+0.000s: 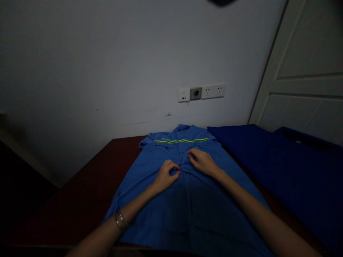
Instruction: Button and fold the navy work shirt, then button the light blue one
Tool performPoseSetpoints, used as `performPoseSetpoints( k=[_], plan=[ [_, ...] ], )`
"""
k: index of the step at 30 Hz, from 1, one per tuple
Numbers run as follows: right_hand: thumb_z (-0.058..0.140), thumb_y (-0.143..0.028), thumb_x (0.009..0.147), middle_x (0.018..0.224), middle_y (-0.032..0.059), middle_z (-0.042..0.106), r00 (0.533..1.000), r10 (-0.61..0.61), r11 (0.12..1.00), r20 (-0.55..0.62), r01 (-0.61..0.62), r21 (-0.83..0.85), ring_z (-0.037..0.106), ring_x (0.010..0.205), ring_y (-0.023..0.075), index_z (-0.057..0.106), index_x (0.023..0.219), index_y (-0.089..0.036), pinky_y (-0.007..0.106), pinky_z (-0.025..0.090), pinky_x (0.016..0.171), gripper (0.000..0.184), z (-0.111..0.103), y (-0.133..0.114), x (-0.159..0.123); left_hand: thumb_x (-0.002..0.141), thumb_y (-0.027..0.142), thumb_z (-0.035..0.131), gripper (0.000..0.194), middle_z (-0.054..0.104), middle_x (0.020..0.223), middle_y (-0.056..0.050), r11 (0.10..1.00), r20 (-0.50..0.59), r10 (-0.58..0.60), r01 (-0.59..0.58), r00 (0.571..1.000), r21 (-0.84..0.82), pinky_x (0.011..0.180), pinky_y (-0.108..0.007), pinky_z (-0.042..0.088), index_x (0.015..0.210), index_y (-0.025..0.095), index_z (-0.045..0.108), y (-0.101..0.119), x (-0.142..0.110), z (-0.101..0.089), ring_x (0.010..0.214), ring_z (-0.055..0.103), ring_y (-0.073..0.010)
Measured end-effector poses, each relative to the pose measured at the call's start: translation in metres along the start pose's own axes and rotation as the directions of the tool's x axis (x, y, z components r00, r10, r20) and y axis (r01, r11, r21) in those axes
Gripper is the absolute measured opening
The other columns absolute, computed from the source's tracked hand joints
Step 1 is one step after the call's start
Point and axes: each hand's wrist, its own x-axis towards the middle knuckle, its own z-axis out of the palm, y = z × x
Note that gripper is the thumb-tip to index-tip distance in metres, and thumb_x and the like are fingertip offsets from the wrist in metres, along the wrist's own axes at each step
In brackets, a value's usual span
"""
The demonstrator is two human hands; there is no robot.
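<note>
A blue short-sleeved work shirt (158, 200) lies spread out, front up, its collar toward the wall. A yellow-green stripe and white lettering cross its chest. My left hand (167, 175), with a bracelet (121, 220) on the forearm, is curled at the left side of the front placket, thumb and forefinger pinched in at its edge. Slightly farther up, on the right side of the placket, my right hand (203, 161) has its fingers bent in on the cloth. The fingertips of both hands partly cover the fabric between them.
Under the shirt is a dark red-brown table (107, 167), set against a pale wall (120, 64). A darker blue cloth or garment (257, 160) covers the right side. Sockets and a switch panel (201, 92) sit on the wall. A white panelled door (308, 67) stands at the right.
</note>
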Motion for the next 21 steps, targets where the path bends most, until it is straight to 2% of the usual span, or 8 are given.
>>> performPoseSetpoints(
  k=[4, 7, 10, 13, 17, 21],
  plan=[
    [0.045, -0.019, 0.08, 0.089, 0.0057, 0.063, 1.0, -0.005, 0.987, 0.019, 0.008, -0.161, 0.055, 0.07, 0.0158, 0.059, 0.09, -0.021, 0.026, 0.036, 0.064, 0.017, -0.018, -0.026, -0.003, 0.075, 0.016, 0.057, 0.013, 0.062, 0.084, -0.003, 0.999, 0.21, 0.03, -0.024, 0.977, -0.03, 0.079, -0.027, 0.042, 0.083, 0.021, 0.066, 0.001, -0.021, -0.008, 0.085, 0.055, -0.0156],
    [0.048, -0.017, 0.078, 0.08, 0.0042, 0.064, 0.992, 0.03, 0.975, 0.124, -0.002, -0.222, 0.055, 0.063, 0.0151, 0.058, 0.081, -0.022, 0.025, 0.032, 0.057, 0.012, -0.017, -0.045, -0.019, 0.076, 0.019, 0.057, 0.019, 0.061, 0.091, -0.003, 0.998, 0.296, 0.06, -0.064, 0.953, 0.005, 0.082, -0.027, 0.042, 0.093, 0.022, 0.066, 0.0, -0.03, -0.007, 0.09, 0.054, -0.0161],
    [0.049, -0.016, 0.077, 0.073, 0.0053, 0.064, 0.97, 0.079, 0.955, 0.228, -0.008, -0.297, 0.056, 0.06, 0.0159, 0.059, 0.076, -0.022, 0.025, 0.03, 0.052, 0.012, -0.003, -0.055, -0.041, 0.077, 0.022, 0.057, 0.023, 0.06, 0.093, -0.005, 0.991, 0.325, 0.057, -0.093, 0.944, 0.097, 0.081, -0.028, 0.042, 0.099, 0.022, 0.065, 0.001, -0.031, -0.007, 0.091, 0.054, -0.0178],
    [0.047, -0.014, 0.078, 0.078, 0.0103, 0.065, 0.953, 0.154, 0.907, 0.262, -0.031, -0.419, 0.06, 0.062, 0.0189, 0.06, 0.082, -0.02, 0.026, 0.032, 0.052, 0.015, 0.01, -0.06, -0.059, 0.078, 0.024, 0.056, 0.023, 0.06, 0.093, -0.006, 0.975, 0.345, 0.04, -0.112, 0.938, 0.19, 0.078, -0.029, 0.043, 0.099, 0.021, 0.065, 0.005, -0.029, -0.006, 0.09, 0.054, -0.0192],
    [0.045, -0.017, 0.08, 0.084, 0.0161, 0.065, 0.93, 0.252, 0.847, 0.268, -0.078, -0.526, 0.063, 0.071, 0.0247, 0.062, 0.085, -0.014, 0.029, 0.039, 0.056, 0.018, 0.018, -0.068, -0.066, 0.078, 0.02, 0.053, 0.021, 0.06, 0.092, -0.007, 0.954, 0.318, -0.019, -0.079, 0.948, 0.291, 0.076, -0.028, 0.043, 0.095, 0.02, 0.066, 0.013, -0.026, 0.0, 0.09, 0.054, -0.0201],
    [0.046, -0.025, 0.08, 0.09, 0.0172, 0.064, 0.911, 0.36, 0.781, 0.202, -0.176, -0.599, 0.062, 0.083, 0.0247, 0.062, 0.091, -0.011, 0.029, 0.044, 0.065, 0.024, 0.022, -0.08, -0.063, 0.076, 0.021, 0.053, 0.019, 0.061, 0.088, -0.007, 0.946, 0.282, -0.104, 0.006, 0.954, 0.325, 0.075, -0.028, 0.042, 0.09, 0.017, 0.066, 0.013, -0.024, 0.008, 0.087, 0.054, -0.0205]
  ],
)
